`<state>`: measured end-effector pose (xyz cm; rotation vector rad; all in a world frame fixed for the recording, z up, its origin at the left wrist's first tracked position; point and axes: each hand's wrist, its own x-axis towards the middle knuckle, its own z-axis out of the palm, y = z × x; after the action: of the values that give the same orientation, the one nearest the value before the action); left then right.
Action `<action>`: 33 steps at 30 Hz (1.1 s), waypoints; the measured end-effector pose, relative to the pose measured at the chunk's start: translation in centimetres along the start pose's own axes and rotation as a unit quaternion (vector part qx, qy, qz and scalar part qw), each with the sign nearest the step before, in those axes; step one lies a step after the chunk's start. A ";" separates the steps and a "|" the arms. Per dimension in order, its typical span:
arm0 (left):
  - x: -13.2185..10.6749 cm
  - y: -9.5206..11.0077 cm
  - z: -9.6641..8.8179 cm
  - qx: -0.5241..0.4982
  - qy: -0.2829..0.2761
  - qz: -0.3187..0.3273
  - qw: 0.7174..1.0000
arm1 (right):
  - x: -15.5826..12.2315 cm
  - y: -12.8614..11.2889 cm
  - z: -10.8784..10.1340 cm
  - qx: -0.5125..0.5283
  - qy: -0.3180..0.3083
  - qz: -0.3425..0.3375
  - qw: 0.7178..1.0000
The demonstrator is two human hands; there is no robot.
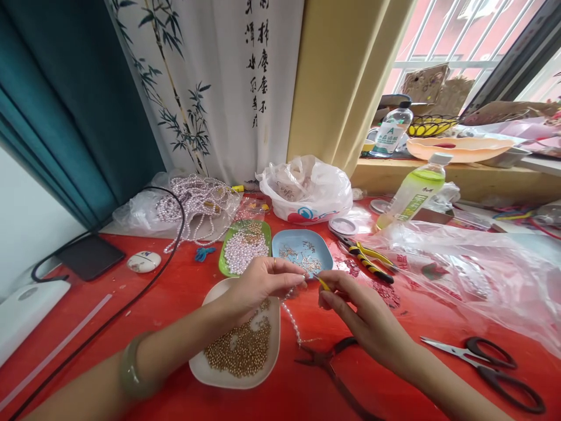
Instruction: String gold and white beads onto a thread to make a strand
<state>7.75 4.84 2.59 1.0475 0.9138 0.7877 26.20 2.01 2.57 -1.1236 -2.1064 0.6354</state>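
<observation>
My left hand (pixel 263 282) is closed in a pinch on one end of a pearl bead strand (pixel 290 320), which hangs down toward the red table. Between the fingertips of my right hand (pixel 353 305) is a small yellow-handled tool (pixel 323 283); its thin tip points at the left fingertips, and its exact kind is unclear. Under my left wrist lies a cream tray (pixel 275 336) holding gold beads (pixel 239 349). Just beyond the hands are a green tray (pixel 222 264) of pearl beads (pixel 245 251) and a blue tray (pixel 323 241) with small metal pieces.
Dark-handled pliers (pixel 322 358) lie below my right hand, with scissors (pixel 482 359) farther right. Yellow-black pliers (pixel 370 260) rest beside a clear plastic bag (pixel 464 263). A green drink bottle (pixel 414 190) stands behind. A black cable (pixel 144 292) crosses the left side near a phone (pixel 91 263).
</observation>
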 end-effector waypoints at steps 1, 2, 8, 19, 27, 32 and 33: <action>-0.1 0.0 0.1 0.001 0.000 -0.004 1.000 | 0.0 -0.2 0.1 0.005 -0.010 0.008 1.000; -0.1 0.0 0.1 0.001 0.000 -0.007 1.000 | 0.1 -0.3 0.1 0.005 -0.014 0.016 1.000; -0.2 0.2 0.4 -0.003 -0.001 -0.011 1.000 | 0.1 0.0 0.2 -0.007 0.010 0.030 0.999; -0.4 0.1 0.6 0.030 -0.019 -0.015 0.999 | 0.4 -0.3 -0.1 -0.054 0.045 -0.013 0.997; -0.3 0.1 0.5 0.023 0.001 0.003 1.000 | 0.1 0.3 -0.2 -0.002 0.017 0.036 0.999; -0.3 0.0 0.5 0.021 -0.002 0.004 1.000 | 0.2 0.3 -0.2 0.025 0.002 0.049 0.999; -0.3 0.0 0.5 0.022 -0.002 0.004 1.000 | 0.2 0.3 -0.2 0.031 0.001 0.052 0.998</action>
<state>8.07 4.42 2.74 1.0913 0.9272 0.7739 26.44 2.38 2.58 -1.2041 -2.0242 0.7421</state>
